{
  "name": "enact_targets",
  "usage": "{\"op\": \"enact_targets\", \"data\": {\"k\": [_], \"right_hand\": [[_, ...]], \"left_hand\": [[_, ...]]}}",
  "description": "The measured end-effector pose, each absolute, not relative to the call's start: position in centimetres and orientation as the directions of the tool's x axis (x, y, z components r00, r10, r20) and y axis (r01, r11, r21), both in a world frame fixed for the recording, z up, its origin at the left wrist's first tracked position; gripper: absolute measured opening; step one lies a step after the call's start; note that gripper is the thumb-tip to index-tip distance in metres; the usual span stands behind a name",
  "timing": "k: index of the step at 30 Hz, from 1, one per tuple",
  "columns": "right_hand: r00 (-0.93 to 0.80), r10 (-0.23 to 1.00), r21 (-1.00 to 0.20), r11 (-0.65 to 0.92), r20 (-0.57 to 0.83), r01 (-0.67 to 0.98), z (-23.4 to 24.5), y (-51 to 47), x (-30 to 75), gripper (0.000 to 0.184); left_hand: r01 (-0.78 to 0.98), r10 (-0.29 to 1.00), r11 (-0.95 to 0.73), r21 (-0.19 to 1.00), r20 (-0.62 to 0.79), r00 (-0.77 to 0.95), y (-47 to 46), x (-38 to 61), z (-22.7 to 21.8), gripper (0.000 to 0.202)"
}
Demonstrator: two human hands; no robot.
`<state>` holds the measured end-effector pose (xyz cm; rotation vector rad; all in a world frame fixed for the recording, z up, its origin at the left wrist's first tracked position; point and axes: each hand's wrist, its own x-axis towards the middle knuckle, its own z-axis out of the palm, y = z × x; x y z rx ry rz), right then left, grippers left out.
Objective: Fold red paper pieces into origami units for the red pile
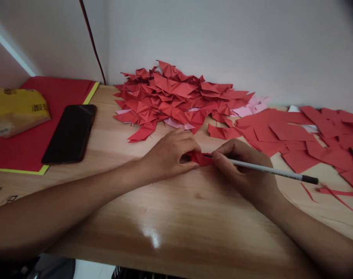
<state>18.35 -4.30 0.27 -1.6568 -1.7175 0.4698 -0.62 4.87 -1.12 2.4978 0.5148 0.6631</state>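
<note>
A small folded piece of red paper lies at the middle of the table between my hands. My left hand is closed on its left end, thumb below and fingers above. In my right hand is a slim pen with a pale barrel and a black end cap, pinched between thumb and fingers. Its tip meets the red paper, though the fingers partly hide that spot. Just beyond both hands rises a heap of folded red paper pieces, with some pink ones among them.
Flat red paper pieces are spread at the right, with thin red strips nearer me. At the left, a black phone lies beside a yellow packet on red sheets. A pale wall closes off the table's back.
</note>
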Motion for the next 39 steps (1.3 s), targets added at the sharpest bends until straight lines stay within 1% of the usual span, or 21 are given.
{"op": "enact_targets", "data": {"k": [8,19,35,39], "right_hand": [[0.059,0.974,-0.704,0.115,0.218,0.701,0.22,-4.28,18.35,0.015],[0.066,0.974,-0.696,0.108,0.218,0.710,0.26,-4.35,18.35,0.016],[0.051,0.971,-0.713,0.136,0.235,0.687,0.10,-4.24,18.40,0.016],[0.108,0.960,-0.742,0.124,0.257,0.659,0.09,-4.36,18.67,0.016]], "left_hand": [[0.227,0.464,-0.809,0.542,0.354,0.812,4.89,-0.66,-1.14,0.013],[0.220,0.462,-0.808,0.547,0.354,0.813,4.91,-0.63,-1.15,0.013],[0.217,0.462,-0.806,0.551,0.356,0.812,4.85,-0.65,-1.12,0.014],[0.219,0.470,-0.796,0.564,0.350,0.810,4.78,-0.68,-0.96,0.014]]}}
